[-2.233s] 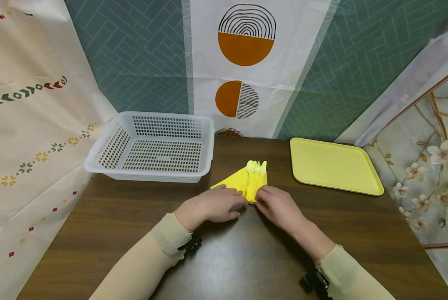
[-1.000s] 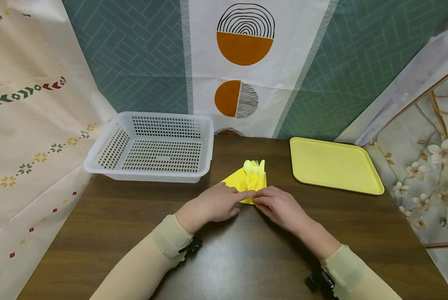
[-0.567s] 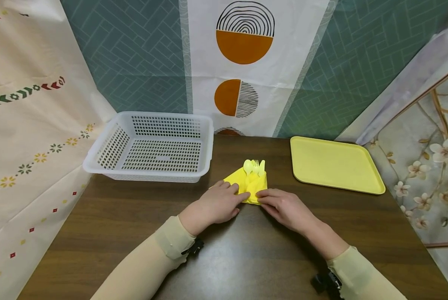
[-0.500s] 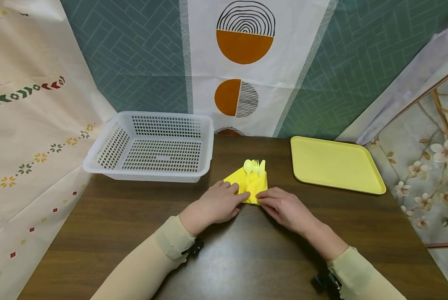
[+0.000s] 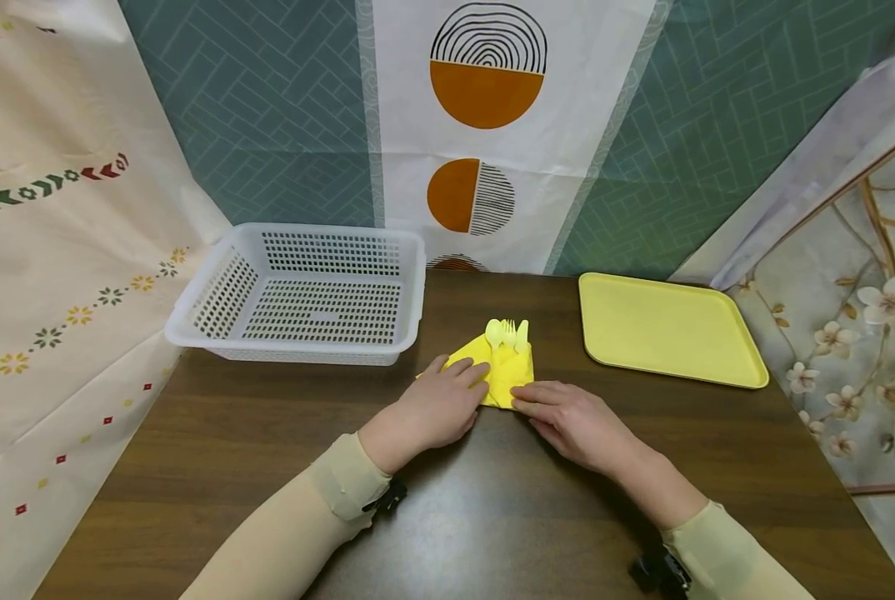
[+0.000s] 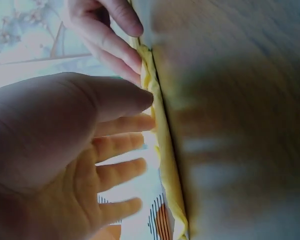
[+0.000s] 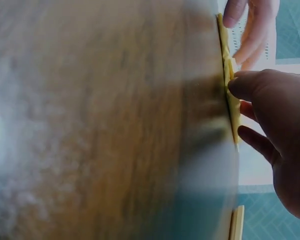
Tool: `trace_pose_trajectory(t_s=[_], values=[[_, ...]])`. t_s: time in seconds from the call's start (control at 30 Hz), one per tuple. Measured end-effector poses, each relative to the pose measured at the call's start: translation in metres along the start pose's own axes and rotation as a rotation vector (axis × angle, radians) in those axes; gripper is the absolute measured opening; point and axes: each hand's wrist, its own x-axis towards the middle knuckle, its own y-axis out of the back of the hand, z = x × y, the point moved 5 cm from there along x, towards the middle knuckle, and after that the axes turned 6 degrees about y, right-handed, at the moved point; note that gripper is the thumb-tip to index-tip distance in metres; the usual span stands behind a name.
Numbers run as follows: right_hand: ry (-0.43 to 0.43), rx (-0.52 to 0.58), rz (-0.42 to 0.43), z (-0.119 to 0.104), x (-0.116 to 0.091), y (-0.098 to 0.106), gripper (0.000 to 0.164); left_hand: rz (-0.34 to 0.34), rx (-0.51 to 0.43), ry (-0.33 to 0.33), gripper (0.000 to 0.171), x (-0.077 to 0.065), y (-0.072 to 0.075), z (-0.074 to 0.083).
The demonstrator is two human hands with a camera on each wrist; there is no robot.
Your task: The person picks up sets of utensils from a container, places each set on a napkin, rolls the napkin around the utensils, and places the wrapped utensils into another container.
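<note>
A folded yellow napkin point(image 5: 509, 373) lies on the dark wooden table. Tucked into it, a pale yellow spoon point(image 5: 494, 333), fork point(image 5: 509, 332) and knife point(image 5: 522, 336) stick out at the far end; their lower parts are covered. My left hand point(image 5: 438, 403) rests on the napkin's left flap with its fingers spread and straight, as the left wrist view also shows. At the lower right corner, my right hand point(image 5: 571, 421) touches the napkin with its fingertips. In the right wrist view the right thumb point(image 7: 245, 86) meets the napkin's near edge, other fingers apart from it.
A white perforated plastic basket point(image 5: 297, 352) stands at the back left, with nothing in it. At the back right lies a flat yellow tray point(image 5: 668, 329). Patterned cloths hang behind the table and at both sides.
The cutlery bundle has shifted slightly left and now lies flatter. My left index finger, earlier reaching across toward the right hand, has drawn back onto the left flap. My right hand has eased slightly rightward.
</note>
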Motion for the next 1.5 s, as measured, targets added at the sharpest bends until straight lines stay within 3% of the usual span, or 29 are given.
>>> trace_pose_trajectory(t_s=[0.13,0.27,0.53,0.83,1.03,1.23,1.5], values=[[-0.013,0.014,-0.021,0.002,-0.001,0.000,0.045,0.050,-0.003,-0.058,0.037,0.002,0.005,0.005],[-0.033,0.051,-0.038,0.003,-0.002,-0.002,0.046,0.029,-0.022,-0.118,0.042,0.003,0.004,0.012],[-0.139,0.137,-0.013,0.011,-0.008,0.002,0.045,-0.028,-0.019,-0.098,0.044,0.002,0.000,0.015],[0.001,0.047,-0.030,0.008,-0.010,0.007,0.045,-0.048,-0.033,-0.125,0.045,0.004,0.000,0.018],[0.024,0.068,-0.031,0.010,-0.010,0.009,0.044,-0.033,-0.051,-0.150,0.042,0.003,0.001,0.018],[-0.066,0.098,-0.011,0.016,-0.010,0.007,0.042,-0.017,-0.054,-0.161,0.038,0.005,0.000,0.019],[-0.182,0.038,-0.085,0.027,0.000,-0.002,0.050,-0.019,-0.050,-0.179,0.042,0.003,-0.004,0.021]])
